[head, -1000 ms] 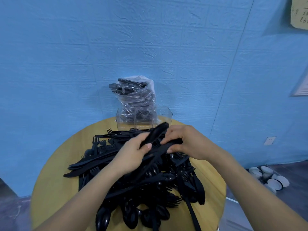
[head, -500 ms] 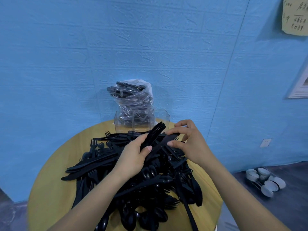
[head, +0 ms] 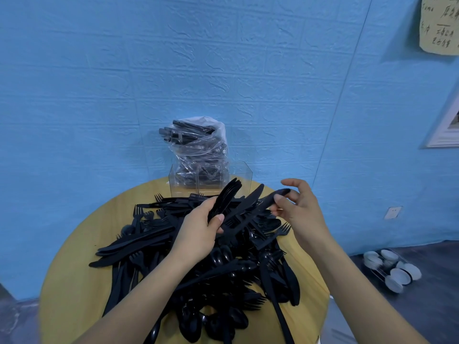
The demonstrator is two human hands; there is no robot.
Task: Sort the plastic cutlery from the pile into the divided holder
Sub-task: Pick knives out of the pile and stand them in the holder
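Fingers of the left hand (head: 198,234) curl round a small bundle of knives (head: 224,201), thumb pressed across the handles, blades fanned upward toward the far edge of the worktop (head: 74,281). Fingers of the right hand (head: 298,209) pinch the handle end of a single black knife (head: 250,213) between thumb and forefinger, the other fingers raised and loosely spread; the knife slants down from that pinch toward the left hand.

Round and yellow-wood in colour, the worktop stands against a blue, brick-textured wall (head: 124,83). A handwritten paper notice (head: 439,26) hangs at the wall's upper right, a framed picture (head: 447,130) sits lower at the right edge, and a white socket (head: 393,212) is set low on the wall. On the dark floor to the right lies a clear tray of small white cups (head: 392,269).

Across the middle of the worktop spreads the pile of cutlery (head: 223,281): matte black plastic knives, forks and spoons tangled together, spoons heaped at the near edge, long knives lying toward the left edge. At the far edge stands the clear divided holder (head: 238,175), with a clear plastic bag (head: 198,145) of black cutlery standing in its left part; its right compartment shows only clear walls.
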